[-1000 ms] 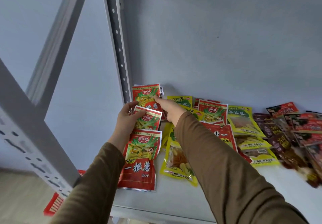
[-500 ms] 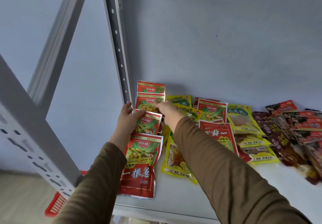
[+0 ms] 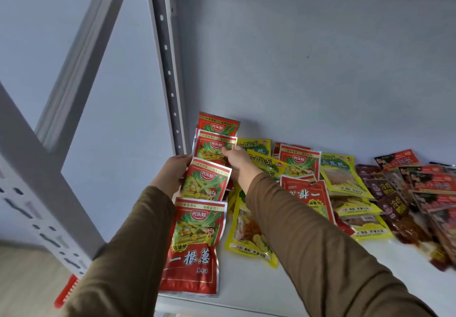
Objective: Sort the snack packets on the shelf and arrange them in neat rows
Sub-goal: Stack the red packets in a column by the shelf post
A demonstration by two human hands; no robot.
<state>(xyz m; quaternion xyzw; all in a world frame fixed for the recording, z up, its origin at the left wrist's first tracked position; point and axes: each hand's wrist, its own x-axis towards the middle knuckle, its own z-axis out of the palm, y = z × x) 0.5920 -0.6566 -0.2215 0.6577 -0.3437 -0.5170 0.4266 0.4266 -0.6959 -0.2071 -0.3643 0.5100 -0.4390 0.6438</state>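
A person squares up a column of red packets (image 3: pixel 204 183) at the left end of the shelf (image 3: pixel 246 282), each overlapping the next from the back wall to the front edge, apparently so the labels all show. The left hand (image 3: pixel 172 173) lies along the column's left edge, fingers fairly straight, seemingly as a stop. The right hand (image 3: pixel 237 162) pinches the right edge of the second packet from the back, likely nudging it into line. Just to the right, yellow packets (image 3: pixel 249 232) and more red ones (image 3: pixel 306 193) lie jumbled and overlapping. Dark packets (image 3: pixel 394 193) are heaped at the far right, all seemingly not yet sorted.
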